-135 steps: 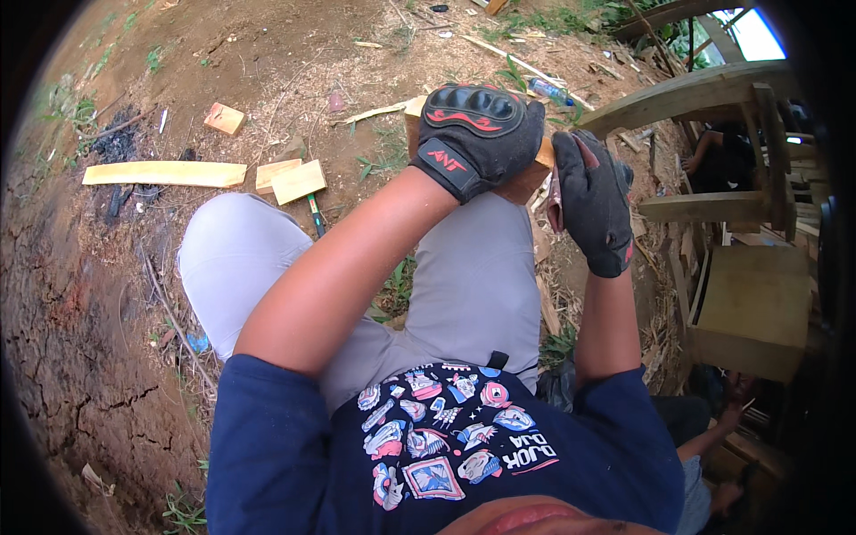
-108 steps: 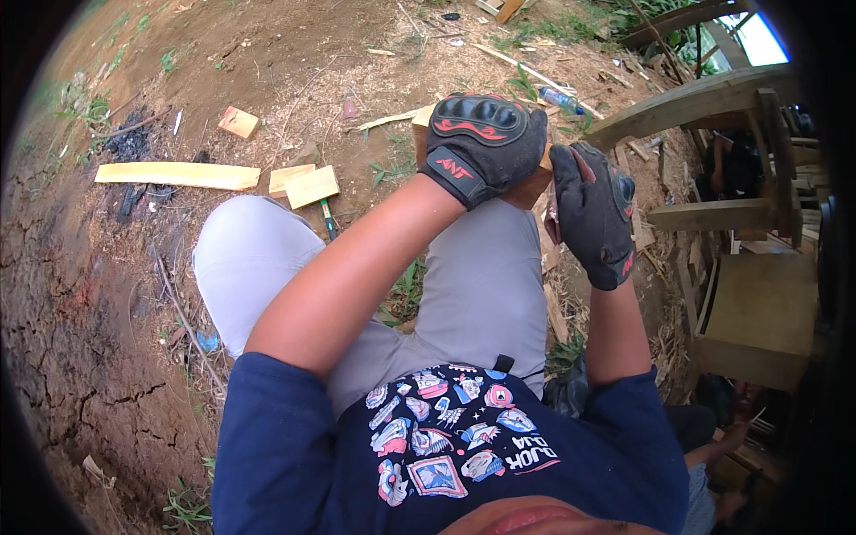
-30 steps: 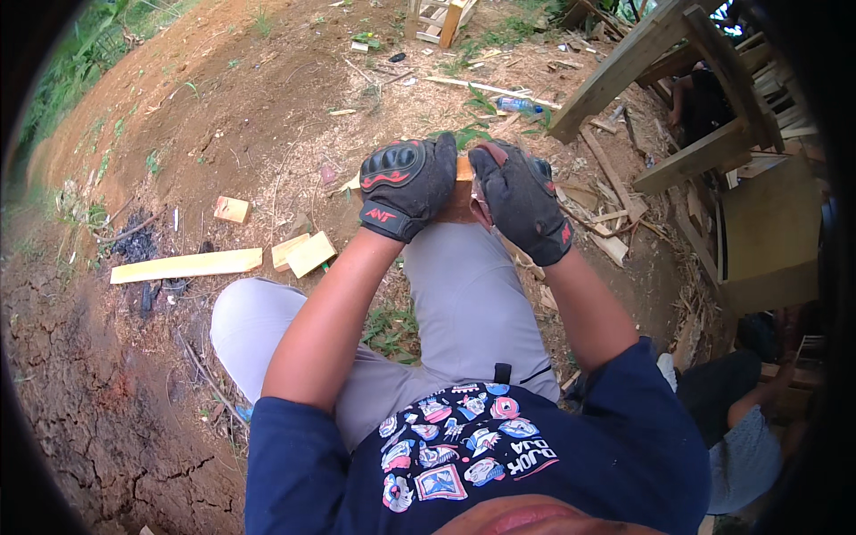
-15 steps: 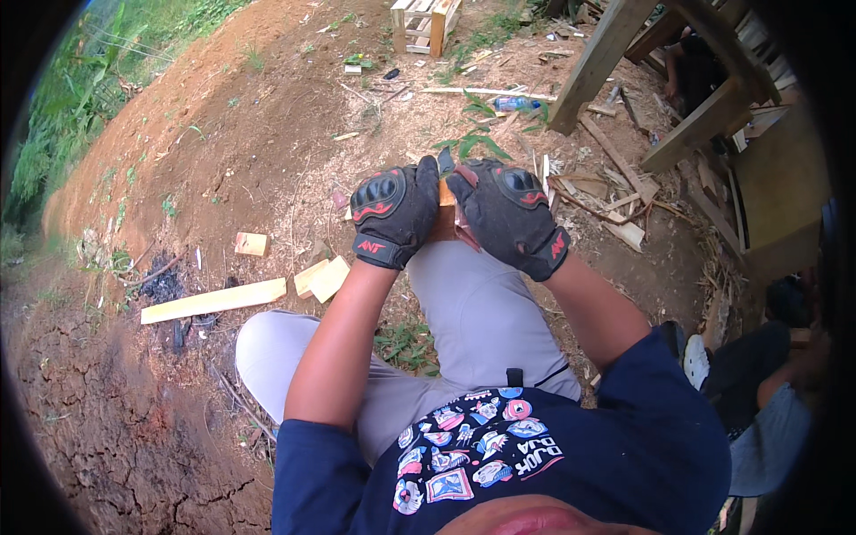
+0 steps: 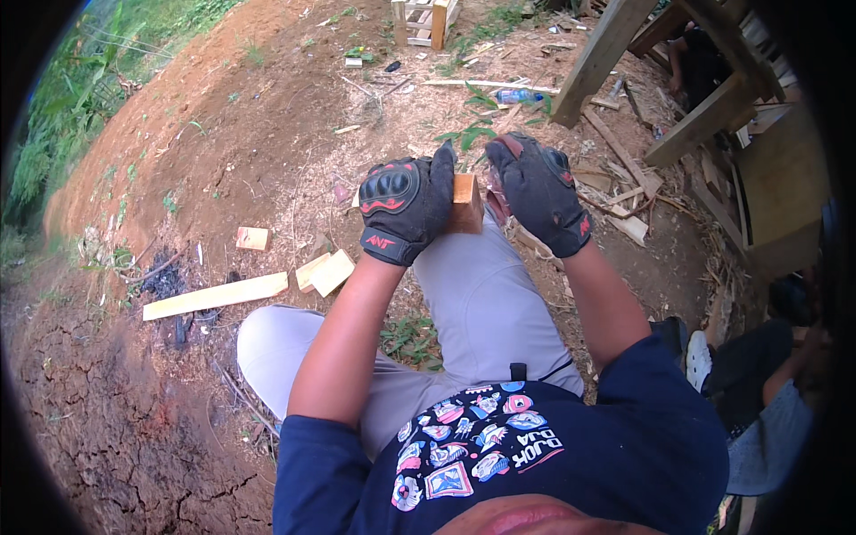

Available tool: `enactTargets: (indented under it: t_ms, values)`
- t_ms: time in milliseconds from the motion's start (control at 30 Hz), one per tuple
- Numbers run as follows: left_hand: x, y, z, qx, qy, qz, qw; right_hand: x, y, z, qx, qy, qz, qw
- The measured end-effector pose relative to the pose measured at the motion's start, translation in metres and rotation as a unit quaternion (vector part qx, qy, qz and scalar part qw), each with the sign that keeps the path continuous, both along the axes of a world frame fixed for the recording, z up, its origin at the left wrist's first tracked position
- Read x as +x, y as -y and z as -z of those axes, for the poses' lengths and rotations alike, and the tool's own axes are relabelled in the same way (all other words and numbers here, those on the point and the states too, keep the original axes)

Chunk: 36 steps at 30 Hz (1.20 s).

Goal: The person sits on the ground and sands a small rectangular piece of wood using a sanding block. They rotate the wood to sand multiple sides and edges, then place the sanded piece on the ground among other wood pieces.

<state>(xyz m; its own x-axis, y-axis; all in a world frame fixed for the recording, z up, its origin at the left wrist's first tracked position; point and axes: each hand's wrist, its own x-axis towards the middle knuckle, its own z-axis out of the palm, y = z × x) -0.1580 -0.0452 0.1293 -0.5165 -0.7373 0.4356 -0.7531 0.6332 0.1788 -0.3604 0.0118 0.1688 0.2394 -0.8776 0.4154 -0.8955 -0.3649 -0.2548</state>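
Observation:
My left hand (image 5: 401, 207), in a black glove with red trim, is closed around a squared wooden block (image 5: 465, 207) above my thigh. The block's orange-brown end sticks out to the right of the fingers. Just right of it, my right hand (image 5: 539, 192), gloved the same way, is closed on a thin reddish-brown sheet (image 5: 497, 198) that looks like sandpaper. A narrow gap parts the sheet from the block. The fingertips of both hands are mostly hidden.
A pale plank (image 5: 216, 296) and small wood offcuts (image 5: 328, 272) lie on the dirt to the left. Ahead stand a slatted wooden crate (image 5: 428, 25) and a plastic bottle (image 5: 519, 95) on its side. A timber post (image 5: 593, 67) rises at the right, near another person's leg (image 5: 749, 366).
My right hand has moved right, away from the block, taking the sheet with it. My left hand has shifted slightly, and more of the block shows.

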Motion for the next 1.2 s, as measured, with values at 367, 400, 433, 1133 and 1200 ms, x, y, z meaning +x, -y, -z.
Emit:
enactTargets:
  t_ms: [367, 400, 433, 1133, 1200]
  values:
    - [-0.007, 0.002, -0.006, 0.118, -0.056, -0.029, 0.991, -0.001, -0.002, 0.018, -0.062, -0.001, -0.028, 0.998]
    - [0.002, 0.001, 0.000, 0.016, -0.014, 0.006, 1.000, 0.012, -0.010, 0.016, -0.039, 0.036, -0.045, 0.998]
    - [0.001, -0.002, 0.000, 0.014, -0.031, 0.020, 0.999, 0.000, -0.006, 0.028, -0.001, 0.016, 0.002, 1.000]
    - [0.024, -0.056, 0.006, 0.058, 0.030, 0.098, 0.993, -0.035, -0.045, 0.046, 0.003, 0.084, -0.087, 0.993]
    - [0.021, -0.052, 0.005, 0.050, 0.021, 0.116, 0.992, -0.023, -0.032, 0.049, -0.123, -0.042, -0.120, 0.984]
